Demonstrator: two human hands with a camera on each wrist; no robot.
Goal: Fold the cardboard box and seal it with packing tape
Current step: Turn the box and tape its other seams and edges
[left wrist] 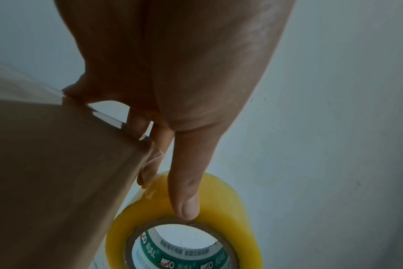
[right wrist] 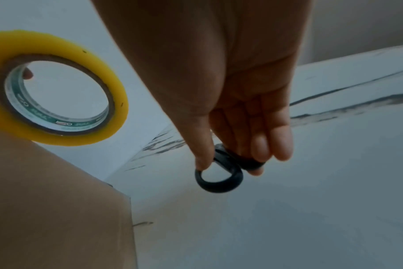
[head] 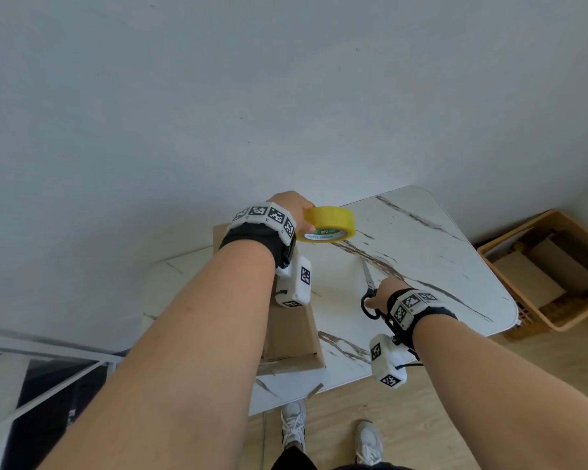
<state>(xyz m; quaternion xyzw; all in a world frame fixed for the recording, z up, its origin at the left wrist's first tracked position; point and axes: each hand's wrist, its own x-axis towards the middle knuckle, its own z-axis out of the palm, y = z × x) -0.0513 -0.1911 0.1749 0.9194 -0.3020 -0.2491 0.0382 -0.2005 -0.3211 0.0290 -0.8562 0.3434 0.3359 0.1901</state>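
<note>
My left hand (head: 296,210) holds a yellow roll of packing tape (head: 330,223) in the air above the far end of the brown cardboard box (head: 292,334). In the left wrist view the thumb (left wrist: 186,205) presses the roll (left wrist: 219,205) and the other fingers curl behind it; clear tape shines along the box's top edge (left wrist: 108,118). My right hand (head: 382,295) is down on the table, pinching the black handle loops of the scissors (right wrist: 219,177). Their blades (head: 368,273) lie flat and point away from me. My left forearm hides much of the box.
The box stands on a white marble-pattern table (head: 438,266) close to a grey wall. On the wooden floor to the right stands a wooden crate (head: 557,320) holding flat cardboard. A cardboard scrap (head: 314,390) overhangs the table's near edge.
</note>
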